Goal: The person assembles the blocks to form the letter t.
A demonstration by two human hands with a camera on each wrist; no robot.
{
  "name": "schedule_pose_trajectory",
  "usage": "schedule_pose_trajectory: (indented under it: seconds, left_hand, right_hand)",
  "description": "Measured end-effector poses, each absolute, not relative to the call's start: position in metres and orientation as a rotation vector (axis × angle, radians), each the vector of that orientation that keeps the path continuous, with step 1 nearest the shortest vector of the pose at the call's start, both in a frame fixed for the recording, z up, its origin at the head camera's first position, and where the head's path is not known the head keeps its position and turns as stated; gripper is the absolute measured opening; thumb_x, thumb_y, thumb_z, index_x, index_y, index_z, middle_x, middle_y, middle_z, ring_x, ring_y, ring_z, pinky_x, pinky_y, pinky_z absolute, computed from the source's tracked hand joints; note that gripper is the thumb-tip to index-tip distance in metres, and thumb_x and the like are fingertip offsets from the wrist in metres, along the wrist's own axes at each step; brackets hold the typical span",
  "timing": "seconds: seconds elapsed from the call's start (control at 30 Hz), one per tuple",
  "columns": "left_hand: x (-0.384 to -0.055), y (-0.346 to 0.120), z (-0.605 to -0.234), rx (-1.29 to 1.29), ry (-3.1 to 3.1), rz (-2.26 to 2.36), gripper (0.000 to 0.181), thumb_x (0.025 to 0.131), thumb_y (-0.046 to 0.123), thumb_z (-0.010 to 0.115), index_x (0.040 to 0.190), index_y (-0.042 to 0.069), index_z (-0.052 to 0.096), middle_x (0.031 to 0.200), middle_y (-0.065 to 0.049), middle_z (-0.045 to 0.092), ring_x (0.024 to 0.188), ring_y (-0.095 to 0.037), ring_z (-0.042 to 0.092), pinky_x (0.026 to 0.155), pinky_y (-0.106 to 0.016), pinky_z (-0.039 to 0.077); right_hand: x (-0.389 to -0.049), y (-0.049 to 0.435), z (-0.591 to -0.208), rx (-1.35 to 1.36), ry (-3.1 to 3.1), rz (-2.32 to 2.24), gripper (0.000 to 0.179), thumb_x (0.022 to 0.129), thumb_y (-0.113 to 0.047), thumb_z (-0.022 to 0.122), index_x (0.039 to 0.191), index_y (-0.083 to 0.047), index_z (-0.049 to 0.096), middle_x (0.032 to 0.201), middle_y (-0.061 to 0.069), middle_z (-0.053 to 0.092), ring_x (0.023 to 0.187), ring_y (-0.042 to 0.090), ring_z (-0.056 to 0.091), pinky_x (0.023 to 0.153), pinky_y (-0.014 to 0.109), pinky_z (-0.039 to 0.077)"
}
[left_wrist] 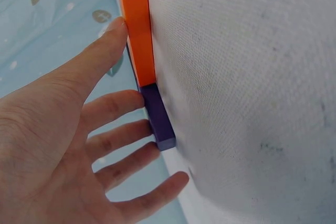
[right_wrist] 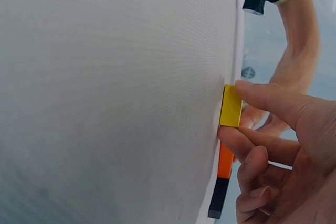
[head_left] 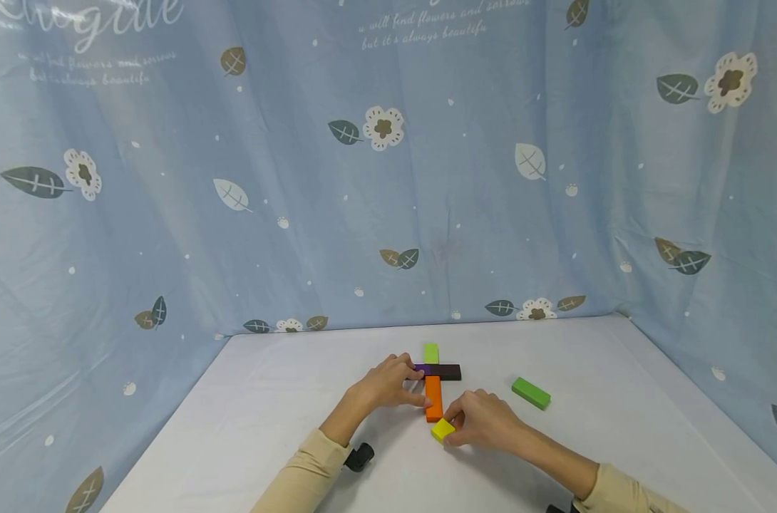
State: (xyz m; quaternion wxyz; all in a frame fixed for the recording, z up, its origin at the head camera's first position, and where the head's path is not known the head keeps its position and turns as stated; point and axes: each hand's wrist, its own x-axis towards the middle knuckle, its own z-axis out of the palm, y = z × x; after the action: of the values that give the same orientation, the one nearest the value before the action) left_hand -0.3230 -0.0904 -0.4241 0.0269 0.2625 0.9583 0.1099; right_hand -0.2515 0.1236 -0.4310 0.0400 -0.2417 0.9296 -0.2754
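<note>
My right hand (head_left: 489, 422) pinches a small yellow block (head_left: 443, 429) between thumb and fingers, close to the near end of an orange block (head_left: 433, 399). With its fingers nearly straight, my left hand (head_left: 386, 383) touches the blocks from the left. Its thumb rests on the orange block's side, while fingertips lie along a purple block (left_wrist: 158, 116). A black block (head_left: 446, 372) lies end to end with the purple one, making a crossbar beyond the orange block. Behind that crossbar a light green block (head_left: 431, 353) points away.
To the right of the cross lies a separate green block (head_left: 531, 393). A white cloth-like surface (head_left: 266, 399) carries everything, backed by a blue patterned curtain (head_left: 440, 192). Black wrist devices show at the left cuff (head_left: 311, 456) and the right one.
</note>
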Motion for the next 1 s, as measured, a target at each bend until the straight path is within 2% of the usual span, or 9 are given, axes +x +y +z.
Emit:
schedule_pose_trajectory:
  seconds: [0.37,1.0]
  left_hand:
    - [-0.3219,-0.0901,-0.4235,0.806,2.964,0.343,0.069,0.075,0.059,0.077,0.13,0.02,0.064,0.118,0.003,0.06,0.097,-0.012,0.05,0.077,-0.031,0.048]
    - [-0.3246,-0.0913,-0.4256,0.799,2.963,0.338,0.07,0.075,0.061,0.076,0.131,0.022,0.063,0.117,0.004,0.059,0.097,-0.011,0.049,0.077,-0.029,0.047]
  right_hand:
    - [-0.2517,0.123,-0.4312,-0.753,2.84,-0.847,0.033,0.07,-0.03,0.087,0.095,-0.01,0.079,0.066,-0.013,0.062,0.058,0.004,0.049,0.054,0.021,0.038]
    - [-0.2495,0.1259,-0.43,-0.751,2.826,-0.83,0.038,0.07,-0.033,0.087,0.098,-0.007,0.078,0.066,-0.012,0.061,0.059,0.005,0.049,0.054,0.021,0.038]
